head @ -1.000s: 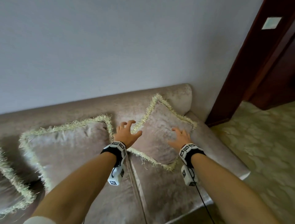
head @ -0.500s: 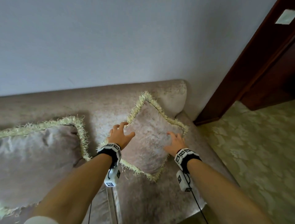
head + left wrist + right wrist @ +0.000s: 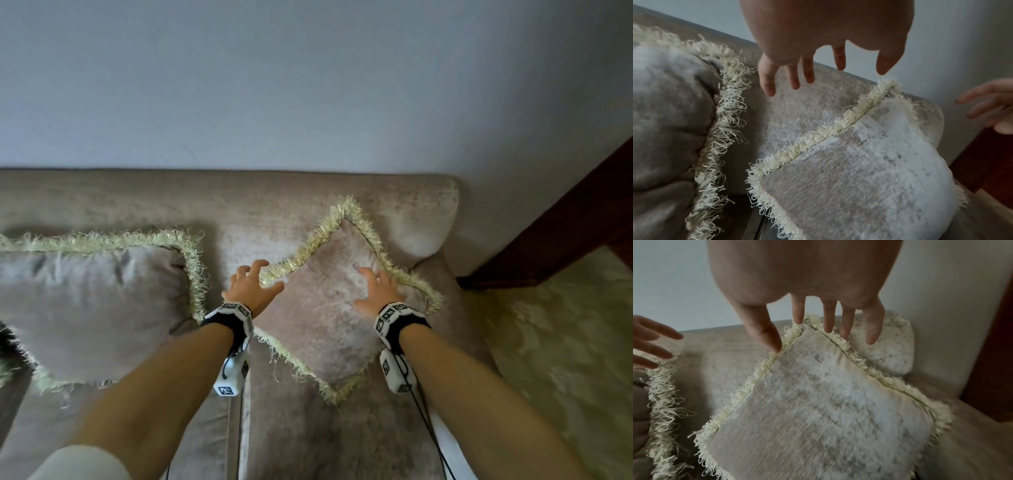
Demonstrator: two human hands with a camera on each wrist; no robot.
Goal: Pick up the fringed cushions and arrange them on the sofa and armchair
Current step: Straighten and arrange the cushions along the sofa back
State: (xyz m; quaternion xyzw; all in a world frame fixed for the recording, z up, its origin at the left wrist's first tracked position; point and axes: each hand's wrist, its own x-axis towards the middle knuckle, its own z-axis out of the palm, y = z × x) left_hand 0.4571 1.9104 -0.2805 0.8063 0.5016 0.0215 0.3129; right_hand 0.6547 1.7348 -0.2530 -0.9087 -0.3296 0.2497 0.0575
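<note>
A small beige cushion (image 3: 318,322) with a pale yellow fringe stands on one corner at the right end of the beige sofa (image 3: 164,205) and leans on the backrest. My left hand (image 3: 255,282) hovers at its upper left fringe, fingers spread and holding nothing. In the left wrist view the left hand (image 3: 807,71) hangs clear above the cushion (image 3: 869,178). My right hand (image 3: 376,291) is spread over the cushion's right half. In the right wrist view the right hand (image 3: 828,318) has straight fingers near the top corner of the cushion (image 3: 828,418); I cannot tell if they touch. A larger fringed cushion (image 3: 92,301) leans on the backrest to the left.
A grey wall rises behind the sofa. The sofa's rolled end (image 3: 428,222) is just right of the small cushion. A dark wooden door frame (image 3: 565,233) and green patterned carpet (image 3: 555,349) lie further right. Another fringe edge (image 3: 5,371) shows at the far left.
My view has swung left, so the sofa now sits squarer in it. Both hands stay spread at the small cushion. The left hand has crept up to its upper left fringe.
</note>
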